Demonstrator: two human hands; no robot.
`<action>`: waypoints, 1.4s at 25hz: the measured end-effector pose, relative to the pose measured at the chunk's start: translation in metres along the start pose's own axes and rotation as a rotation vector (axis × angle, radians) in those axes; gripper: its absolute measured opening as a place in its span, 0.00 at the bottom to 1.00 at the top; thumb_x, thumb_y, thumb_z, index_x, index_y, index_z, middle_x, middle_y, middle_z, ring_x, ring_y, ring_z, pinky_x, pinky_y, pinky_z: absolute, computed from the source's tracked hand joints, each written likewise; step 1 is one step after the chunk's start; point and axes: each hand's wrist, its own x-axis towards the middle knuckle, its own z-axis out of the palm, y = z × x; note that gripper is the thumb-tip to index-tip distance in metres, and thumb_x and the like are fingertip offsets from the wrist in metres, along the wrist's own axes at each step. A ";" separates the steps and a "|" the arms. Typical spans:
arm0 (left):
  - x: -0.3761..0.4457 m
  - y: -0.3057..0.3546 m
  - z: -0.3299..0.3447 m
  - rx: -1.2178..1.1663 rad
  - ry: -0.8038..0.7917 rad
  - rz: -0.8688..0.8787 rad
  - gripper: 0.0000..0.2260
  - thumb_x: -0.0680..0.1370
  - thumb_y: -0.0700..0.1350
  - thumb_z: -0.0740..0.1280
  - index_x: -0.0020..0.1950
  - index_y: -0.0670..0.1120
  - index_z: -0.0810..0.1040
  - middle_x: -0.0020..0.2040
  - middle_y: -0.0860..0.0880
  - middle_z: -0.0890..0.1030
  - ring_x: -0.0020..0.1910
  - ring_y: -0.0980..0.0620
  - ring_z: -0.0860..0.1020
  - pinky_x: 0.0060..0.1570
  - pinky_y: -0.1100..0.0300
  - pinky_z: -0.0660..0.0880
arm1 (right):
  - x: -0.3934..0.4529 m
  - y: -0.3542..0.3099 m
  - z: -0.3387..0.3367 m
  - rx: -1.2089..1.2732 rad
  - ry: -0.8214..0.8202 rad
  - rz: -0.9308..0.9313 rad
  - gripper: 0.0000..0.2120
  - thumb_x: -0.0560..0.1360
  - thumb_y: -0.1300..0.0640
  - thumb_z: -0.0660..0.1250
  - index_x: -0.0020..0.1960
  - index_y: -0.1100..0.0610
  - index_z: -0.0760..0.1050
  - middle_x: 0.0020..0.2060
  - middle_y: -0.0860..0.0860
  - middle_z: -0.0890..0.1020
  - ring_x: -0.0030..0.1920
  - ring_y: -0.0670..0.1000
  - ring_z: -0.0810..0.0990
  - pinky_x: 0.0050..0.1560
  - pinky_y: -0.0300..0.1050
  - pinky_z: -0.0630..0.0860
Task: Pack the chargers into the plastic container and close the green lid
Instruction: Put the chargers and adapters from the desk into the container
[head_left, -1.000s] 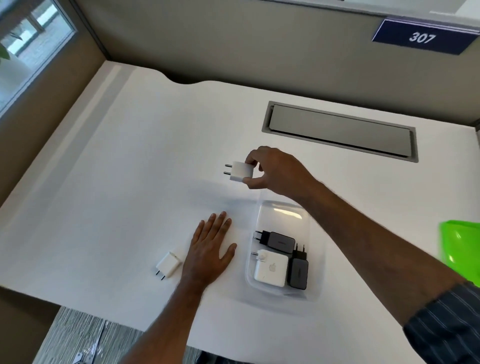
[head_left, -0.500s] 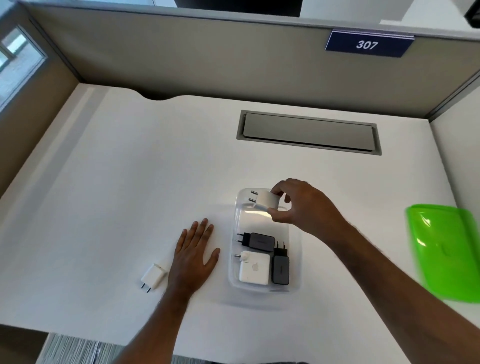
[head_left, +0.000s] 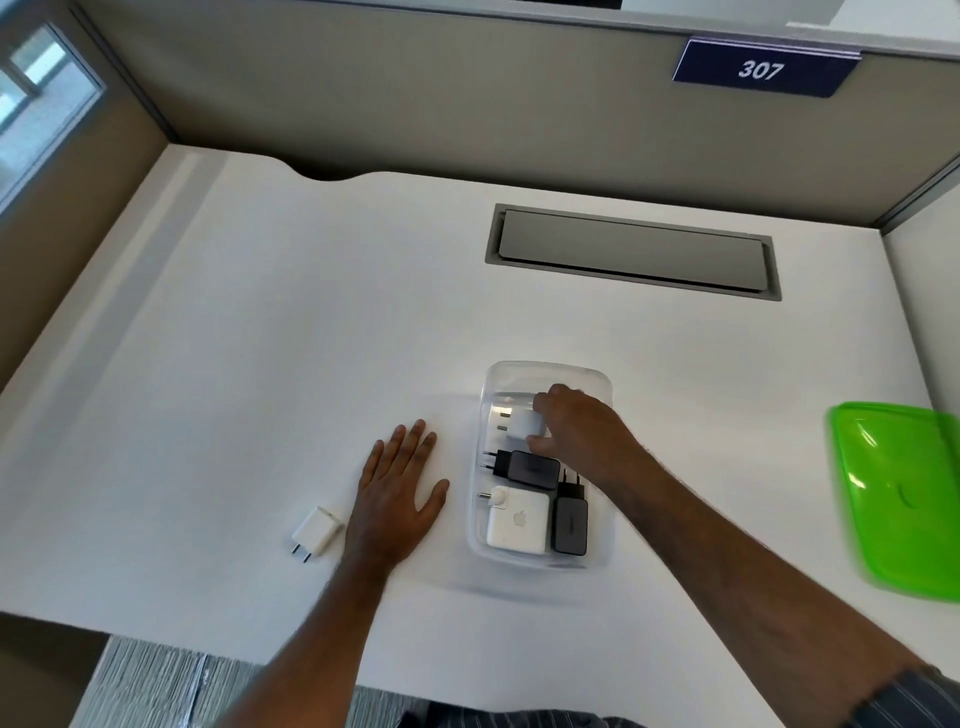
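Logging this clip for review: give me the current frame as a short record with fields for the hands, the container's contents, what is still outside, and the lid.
left hand: flat on the desk, empty
right hand: inside the clear container, holding a small white charger
already in container: two dark chargers, one large white charger
still outside: one white charger, left of the left hand
green lid: off, on the desk to the right

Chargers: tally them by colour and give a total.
White chargers: 3, one in the right hand at, a big one in the container, one on the desk.
Black chargers: 2, at and.
Total: 5.
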 end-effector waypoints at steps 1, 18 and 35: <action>0.000 0.000 0.000 -0.001 0.004 0.004 0.30 0.82 0.57 0.61 0.83 0.52 0.58 0.84 0.54 0.55 0.84 0.53 0.51 0.82 0.48 0.52 | 0.003 0.000 0.002 0.010 -0.016 0.003 0.20 0.76 0.47 0.69 0.61 0.59 0.75 0.53 0.55 0.77 0.52 0.56 0.78 0.46 0.50 0.77; 0.001 -0.004 0.004 -0.010 0.011 0.018 0.30 0.83 0.58 0.59 0.83 0.51 0.57 0.85 0.52 0.55 0.84 0.52 0.50 0.82 0.48 0.51 | 0.016 0.002 0.015 0.253 -0.094 0.074 0.16 0.75 0.49 0.71 0.58 0.58 0.79 0.55 0.54 0.80 0.52 0.56 0.80 0.53 0.52 0.77; -0.003 -0.017 -0.032 -0.078 -0.073 0.052 0.30 0.80 0.52 0.63 0.82 0.49 0.62 0.83 0.50 0.60 0.83 0.45 0.55 0.82 0.44 0.50 | -0.058 -0.076 0.010 0.389 0.438 -0.017 0.07 0.76 0.53 0.69 0.51 0.48 0.73 0.42 0.43 0.74 0.44 0.44 0.71 0.39 0.43 0.74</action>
